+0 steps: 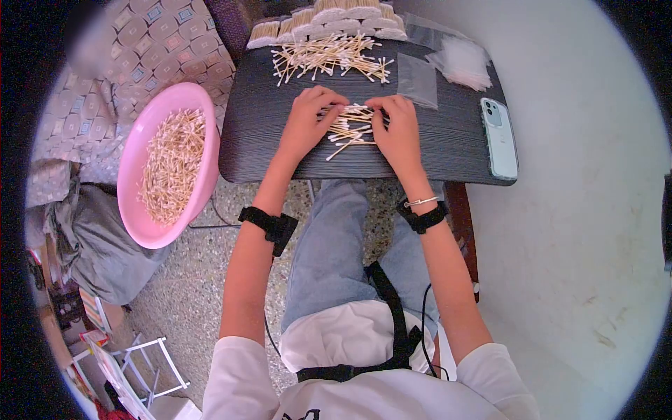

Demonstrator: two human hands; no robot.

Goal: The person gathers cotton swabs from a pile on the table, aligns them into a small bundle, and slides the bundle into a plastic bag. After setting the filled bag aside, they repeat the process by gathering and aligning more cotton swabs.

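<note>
Speckled floor shows beneath a dark wood-grain surface, which stands beside a pale wall. Loose cotton swabs lie in a small heap near the close edge of the surface, between the person's two hands. The left hand is half curled, its thumb and fingertips at the left ends of these swabs; the right hand is bent likewise at their right ends. How firmly either one grips them, I cannot tell.

Beyond the hands lies a wider scattered pile of swabs, with stacked swab bundles behind it along the far edge. A clear plastic bag lies right of the pile, near more bags. A smartphone rests camera-side up by the right edge. Left of the surface, a tilted pink basin holds many more swabs.
</note>
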